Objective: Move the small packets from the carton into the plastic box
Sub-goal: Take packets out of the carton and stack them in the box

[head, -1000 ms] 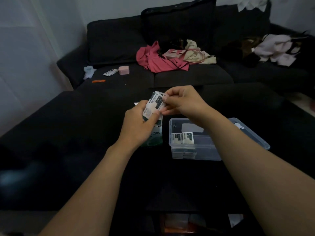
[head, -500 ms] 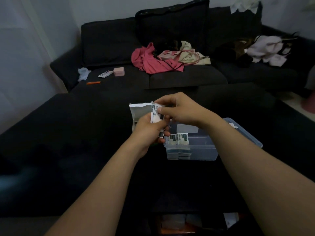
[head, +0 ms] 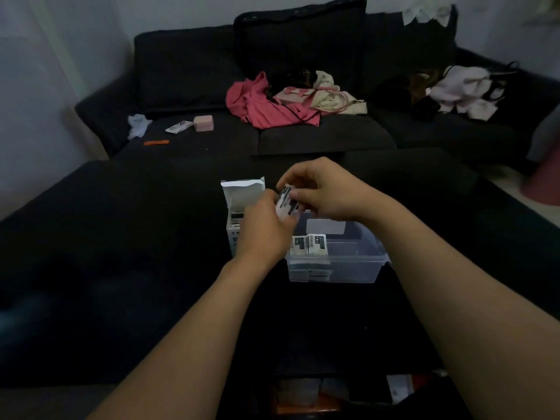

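A white carton (head: pixel 235 219) stands upright on the dark table (head: pixel 121 253) with its top flap open, and pale packets show inside near its mouth. Just to its right sits a clear plastic box (head: pixel 348 262); at its near left end a row of packets (head: pixel 309 245) stands on edge, with more stacked beneath, seen through the wall. The rest of the box looks bare apart from a white label on its far wall. A small bunch of packets (head: pixel 286 203) is held above the gap between carton and box, over the box's far left corner. The left hand (head: pixel 266 228) curls round the bunch from below, its back hiding part of the carton. The right hand (head: pixel 324 189) comes from the other side, with thumb and bent fingers pinching the bunch's upper edge.
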A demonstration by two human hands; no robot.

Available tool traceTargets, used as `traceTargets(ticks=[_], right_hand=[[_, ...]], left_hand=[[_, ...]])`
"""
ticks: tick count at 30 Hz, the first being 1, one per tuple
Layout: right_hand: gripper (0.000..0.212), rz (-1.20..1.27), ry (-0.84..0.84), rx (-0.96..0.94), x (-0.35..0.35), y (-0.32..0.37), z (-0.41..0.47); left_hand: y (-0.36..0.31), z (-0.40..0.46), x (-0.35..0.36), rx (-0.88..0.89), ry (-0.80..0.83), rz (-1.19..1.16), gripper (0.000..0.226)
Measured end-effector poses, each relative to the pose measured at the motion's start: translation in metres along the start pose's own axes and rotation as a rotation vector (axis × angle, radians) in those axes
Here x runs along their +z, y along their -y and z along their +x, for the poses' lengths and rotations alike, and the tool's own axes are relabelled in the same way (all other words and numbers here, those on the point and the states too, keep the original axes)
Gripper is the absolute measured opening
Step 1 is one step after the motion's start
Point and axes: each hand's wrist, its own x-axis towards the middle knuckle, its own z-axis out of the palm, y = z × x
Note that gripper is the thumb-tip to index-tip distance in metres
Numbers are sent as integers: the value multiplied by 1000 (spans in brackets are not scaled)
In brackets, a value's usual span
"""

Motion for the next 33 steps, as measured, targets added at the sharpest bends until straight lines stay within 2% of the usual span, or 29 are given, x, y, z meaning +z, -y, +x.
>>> traceTargets(ticks=[7,11,15,20,24,33], right_hand=[[14,105,31,68,-1,-5,-6],[15,169,9,130,-10,-8,-8],[16,64,-59,244,-40,-20,-16],[15,-212,179,471,-46,-43,-19],[15,-361,367,605,-21,-47,-10],[19,-419,405,695,11,-65,-1]], left_hand=[[-2,1,6,23,15,-30,24],[-2,2,5,48,137,13,32],[-2,-3,-1,114,225,101,51],[4,-8,-9,323,366,436,67],[5,-9,-10,339,459,584,75],[4,-8,-8,347,432,590,59]])
